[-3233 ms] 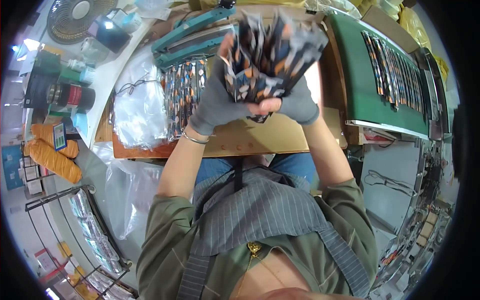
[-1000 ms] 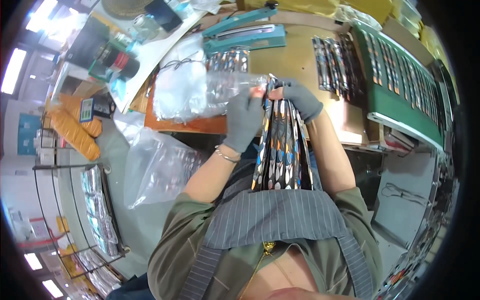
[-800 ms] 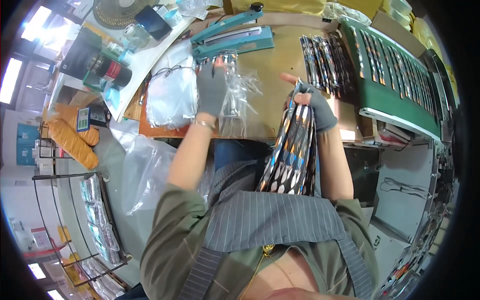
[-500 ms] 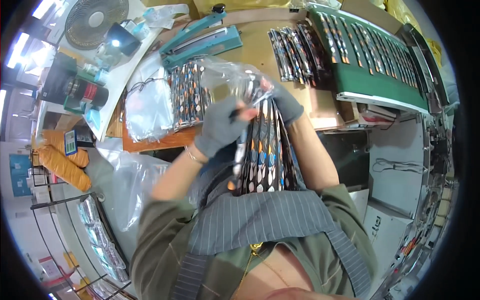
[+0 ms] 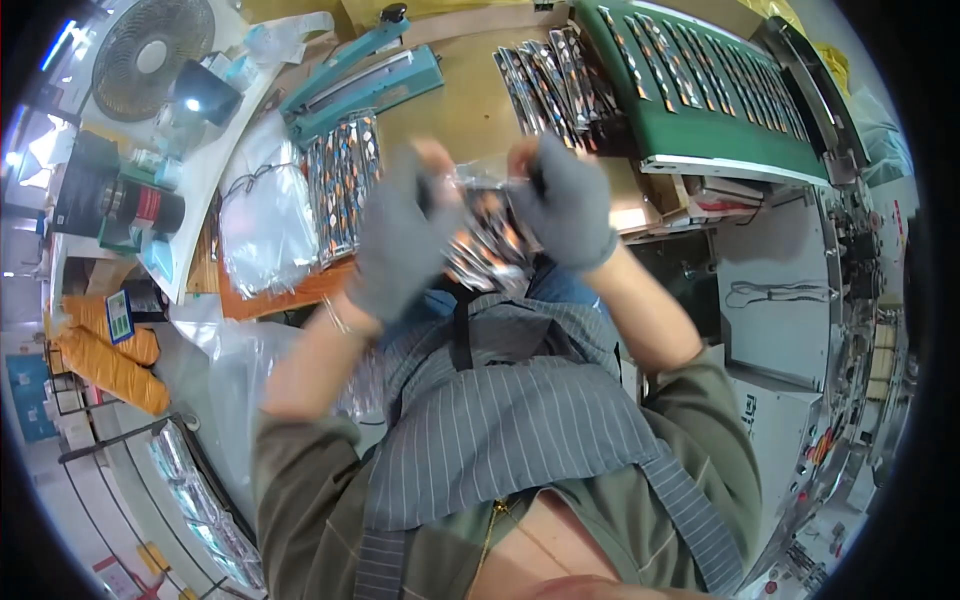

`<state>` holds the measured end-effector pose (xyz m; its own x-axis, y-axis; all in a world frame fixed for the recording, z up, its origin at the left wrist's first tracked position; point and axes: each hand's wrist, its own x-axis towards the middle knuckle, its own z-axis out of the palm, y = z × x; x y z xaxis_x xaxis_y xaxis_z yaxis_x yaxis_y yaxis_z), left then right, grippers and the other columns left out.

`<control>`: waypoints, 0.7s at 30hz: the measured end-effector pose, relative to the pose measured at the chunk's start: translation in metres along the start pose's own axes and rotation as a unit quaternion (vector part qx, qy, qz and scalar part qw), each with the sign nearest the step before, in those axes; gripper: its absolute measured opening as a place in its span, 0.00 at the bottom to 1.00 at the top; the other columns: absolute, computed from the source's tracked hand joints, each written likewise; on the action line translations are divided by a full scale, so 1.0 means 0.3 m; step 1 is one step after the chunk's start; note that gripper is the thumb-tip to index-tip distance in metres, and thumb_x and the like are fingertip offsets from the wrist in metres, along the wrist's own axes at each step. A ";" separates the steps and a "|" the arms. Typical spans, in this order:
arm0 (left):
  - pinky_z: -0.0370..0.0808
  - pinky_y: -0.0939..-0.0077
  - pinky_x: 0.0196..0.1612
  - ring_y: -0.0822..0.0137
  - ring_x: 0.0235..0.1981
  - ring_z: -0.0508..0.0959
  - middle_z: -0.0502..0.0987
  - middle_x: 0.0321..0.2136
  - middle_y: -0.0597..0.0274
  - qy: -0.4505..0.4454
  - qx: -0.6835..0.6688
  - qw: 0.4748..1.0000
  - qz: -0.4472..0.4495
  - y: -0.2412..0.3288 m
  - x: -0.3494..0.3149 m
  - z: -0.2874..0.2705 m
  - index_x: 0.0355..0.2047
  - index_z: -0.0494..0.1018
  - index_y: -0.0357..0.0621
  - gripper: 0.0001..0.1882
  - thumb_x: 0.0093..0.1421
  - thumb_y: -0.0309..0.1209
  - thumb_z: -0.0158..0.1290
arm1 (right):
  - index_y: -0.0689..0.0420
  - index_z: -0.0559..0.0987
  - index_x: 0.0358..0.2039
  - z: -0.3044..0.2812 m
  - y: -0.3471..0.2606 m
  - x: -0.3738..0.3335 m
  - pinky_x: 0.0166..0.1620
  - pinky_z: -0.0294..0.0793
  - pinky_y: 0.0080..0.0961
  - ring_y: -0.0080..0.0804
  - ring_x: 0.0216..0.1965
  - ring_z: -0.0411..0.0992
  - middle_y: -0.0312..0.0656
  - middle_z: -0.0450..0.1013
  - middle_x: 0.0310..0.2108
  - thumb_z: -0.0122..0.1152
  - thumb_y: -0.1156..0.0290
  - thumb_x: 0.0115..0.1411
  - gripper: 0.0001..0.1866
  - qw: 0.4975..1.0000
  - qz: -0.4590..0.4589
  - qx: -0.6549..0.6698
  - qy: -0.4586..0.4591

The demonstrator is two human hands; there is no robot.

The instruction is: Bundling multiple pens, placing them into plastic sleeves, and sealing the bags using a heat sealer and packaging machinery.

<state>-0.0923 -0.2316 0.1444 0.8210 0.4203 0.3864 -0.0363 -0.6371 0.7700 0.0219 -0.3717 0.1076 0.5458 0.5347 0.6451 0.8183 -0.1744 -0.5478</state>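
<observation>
Both my hands wear grey gloves that leave the fingertips bare. They are raised over my lap, at the front edge of the table, with a clear plastic bag (image 5: 488,184) between them. My left hand (image 5: 400,235) is closed at the bag's left upper side, and my right hand (image 5: 568,205) pinches its right upper side. Fingertips on both are smeared by motion. Inside the bag hangs a bunch of black strips (image 5: 490,245) patterned in orange, white and blue, also blurred. The bag's lower end is just above my striped apron (image 5: 510,420).
A teal lever sealer (image 5: 365,85) stands on the brown table. Clear bags (image 5: 265,225) and patterned strips (image 5: 340,185) lie left, more strips (image 5: 560,85) at the back. A green conveyor (image 5: 700,140) carrying strips stands right. A fan (image 5: 152,55) and dark flask (image 5: 145,205) occupy the white side table.
The strips stood long and upright against my apron; now they hang higher, inside the bag between my hands. My hands have moved apart, the left one further left.
</observation>
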 end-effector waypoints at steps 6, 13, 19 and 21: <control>0.71 0.69 0.27 0.58 0.22 0.76 0.75 0.19 0.53 -0.186 0.167 0.967 -0.037 -0.132 0.314 -0.186 0.35 0.75 0.43 0.13 0.57 0.37 0.48 | 0.59 0.72 0.28 -0.119 0.107 0.371 0.30 0.70 0.29 0.38 0.25 0.74 0.47 0.74 0.25 0.51 0.75 0.51 0.04 0.957 0.035 -0.191 -0.213; 0.72 0.75 0.26 0.69 0.18 0.77 0.75 0.17 0.55 -0.023 0.069 0.994 0.076 -0.173 0.391 -0.091 0.36 0.74 0.36 0.15 0.57 0.35 0.46 | 0.60 0.77 0.29 -0.119 0.252 0.426 0.39 0.71 0.32 0.44 0.32 0.73 0.50 0.74 0.25 0.54 0.67 0.49 0.10 0.947 0.153 -0.113 -0.261; 0.70 0.85 0.24 0.77 0.17 0.75 0.76 0.18 0.64 -0.188 -0.076 0.976 -0.085 0.086 0.365 -0.248 0.37 0.74 0.34 0.13 0.60 0.31 0.46 | 0.60 0.69 0.40 -0.148 -0.015 0.474 0.35 0.69 0.24 0.26 0.32 0.71 0.39 0.71 0.26 0.62 0.64 0.53 0.18 0.982 -0.181 -0.012 -0.059; 0.71 0.87 0.26 0.78 0.20 0.75 0.77 0.21 0.63 -0.152 -0.144 0.976 -0.066 0.113 0.370 -0.256 0.40 0.73 0.32 0.12 0.59 0.28 0.49 | 0.60 0.72 0.34 -0.056 0.040 0.437 0.30 0.69 0.31 0.44 0.23 0.69 0.48 0.69 0.21 0.59 0.65 0.55 0.12 0.967 -0.173 -0.080 -0.167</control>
<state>-0.0463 -0.1568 0.2523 0.9589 0.2470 0.1393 -0.0416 -0.3635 0.9307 0.1061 -0.3176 0.1945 0.1673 0.8166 0.5524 0.9735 -0.0481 -0.2238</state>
